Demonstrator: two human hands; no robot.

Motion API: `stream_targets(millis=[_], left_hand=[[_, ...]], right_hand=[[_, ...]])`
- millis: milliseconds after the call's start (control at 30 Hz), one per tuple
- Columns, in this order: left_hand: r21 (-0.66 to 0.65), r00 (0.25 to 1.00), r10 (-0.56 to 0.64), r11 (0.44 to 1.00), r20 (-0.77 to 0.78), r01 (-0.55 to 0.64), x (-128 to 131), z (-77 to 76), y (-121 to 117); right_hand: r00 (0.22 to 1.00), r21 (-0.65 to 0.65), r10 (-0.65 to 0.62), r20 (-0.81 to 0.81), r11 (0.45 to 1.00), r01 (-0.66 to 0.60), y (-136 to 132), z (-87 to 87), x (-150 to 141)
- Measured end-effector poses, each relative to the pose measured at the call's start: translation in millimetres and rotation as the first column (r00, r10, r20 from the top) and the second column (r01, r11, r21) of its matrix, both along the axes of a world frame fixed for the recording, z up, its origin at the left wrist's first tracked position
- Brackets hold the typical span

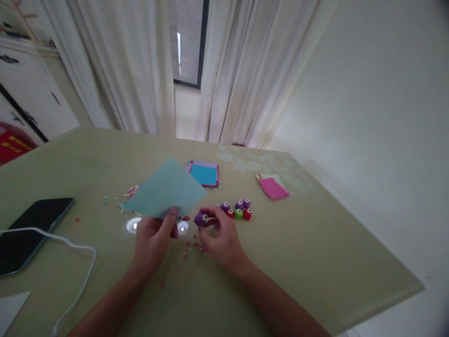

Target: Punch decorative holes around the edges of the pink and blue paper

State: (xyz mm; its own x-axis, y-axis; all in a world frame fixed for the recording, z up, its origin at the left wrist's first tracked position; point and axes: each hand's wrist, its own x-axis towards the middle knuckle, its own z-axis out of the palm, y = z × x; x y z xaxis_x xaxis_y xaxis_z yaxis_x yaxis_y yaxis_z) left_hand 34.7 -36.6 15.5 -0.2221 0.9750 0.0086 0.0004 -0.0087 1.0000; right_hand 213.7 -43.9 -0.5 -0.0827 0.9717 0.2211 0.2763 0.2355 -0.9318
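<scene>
My left hand (153, 238) pinches the lower corner of a light blue sheet of paper (168, 187), holding it tilted above the table. In my right hand (223, 236), thumb and fingers close round a small purple paper punch (200, 219) with a white, eye-like spot. The punch is just right of the sheet's lower edge, apart from it. Behind my right hand stand several more small punches (239, 213) in purple, red and green. Small paper bits (196, 245) lie scattered below the hands, and a further pile of bits (131, 192) is partly covered by the sheet.
A stack of coloured paper squares (204, 173) lies beyond the sheet. Pink and pale sheets with punched edges (273, 187) are at the right. On the left, a phone (35, 229) has a white cable (75, 245) across it. Curtains (126, 70) hang behind the table (315, 262).
</scene>
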Motion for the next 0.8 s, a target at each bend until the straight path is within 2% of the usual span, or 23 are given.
stream_targets(millis=[100,167,333,400,567,800], left_hand=[[-0.042,0.994,-0.032,0.999,-0.103,0.027,1,1.5,-4],[-0.054,0.986,-0.048,0.998,-0.161,0.04,1,0.6,-6],[-0.074,0.971,-0.068,0.996,-0.228,0.052,2,-3.3,-7],[-0.084,0.967,-0.077,0.995,-0.242,0.058,2,-4.8,-7],[-0.11,0.957,-0.109,0.991,-0.27,0.082,2,-5.3,-9],[-0.117,0.943,-0.13,0.988,-0.306,0.098,6,-2.2,-13]], right_hand=[[0.972,-0.044,-0.053,-0.23,0.998,0.044,8,3.4,6],[0.932,-0.101,-0.061,-0.356,0.995,0.026,9,5.4,9],[0.837,-0.236,-0.005,-0.547,0.96,-0.149,5,11.7,9],[0.836,-0.244,-0.026,-0.548,0.961,-0.13,3,12.1,7],[0.901,-0.127,-0.14,-0.411,0.987,0.095,2,7.0,9],[0.915,-0.072,-0.208,-0.346,0.978,0.195,3,5.0,11]])
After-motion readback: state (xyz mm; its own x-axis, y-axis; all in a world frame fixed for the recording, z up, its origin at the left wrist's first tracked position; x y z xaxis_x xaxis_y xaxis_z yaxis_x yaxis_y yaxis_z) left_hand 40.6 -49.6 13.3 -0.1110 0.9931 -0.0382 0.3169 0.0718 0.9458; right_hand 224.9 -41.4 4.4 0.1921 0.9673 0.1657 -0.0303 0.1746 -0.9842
